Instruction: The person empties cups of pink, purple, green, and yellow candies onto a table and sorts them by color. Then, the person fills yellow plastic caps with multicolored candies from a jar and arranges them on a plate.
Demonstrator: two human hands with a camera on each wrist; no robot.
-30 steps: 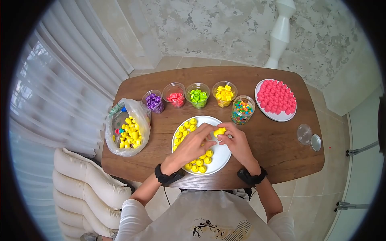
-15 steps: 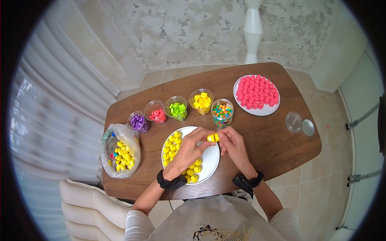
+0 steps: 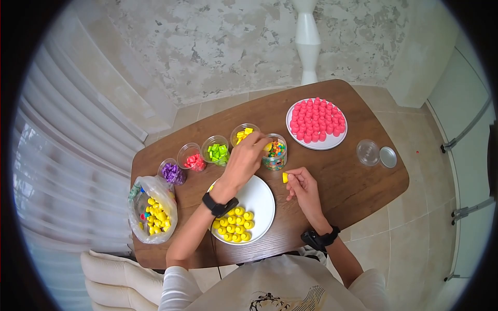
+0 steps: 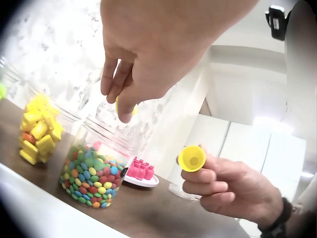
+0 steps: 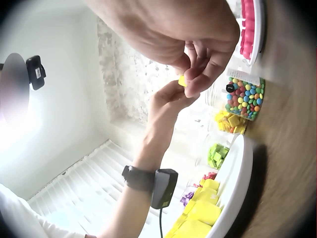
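My left hand (image 3: 243, 161) reaches over the clear jar of multicoloured candies (image 4: 91, 173), pinching a small yellow piece (image 3: 267, 147) just above the jar's mouth. The fingers hide most of that piece. In my right hand (image 3: 306, 193), thumb and fingers grip a hollow yellow cup-shaped piece (image 4: 192, 158) to the right of the jar. Its round opening faces the left wrist camera. Below the left forearm lies a white plate (image 3: 271, 202) with several yellow knobbed containers (image 3: 236, 223) standing on its near part.
Clear cups of yellow (image 3: 243, 136), green (image 3: 219, 155), red (image 3: 195, 163) and purple wrapped pieces (image 3: 173, 174) stand left of the jar. A plastic bag (image 3: 170, 199) holds more yellow parts. Pink containers (image 3: 317, 122) fill another plate, back right; a clear lid (image 3: 367, 151) and silver lid (image 3: 388, 157) lie nearby.
The yellow container held between both hands has come apart into two pieces. My left hand has moved forward to the candy jar with one; the right keeps the other. The head view has shifted.
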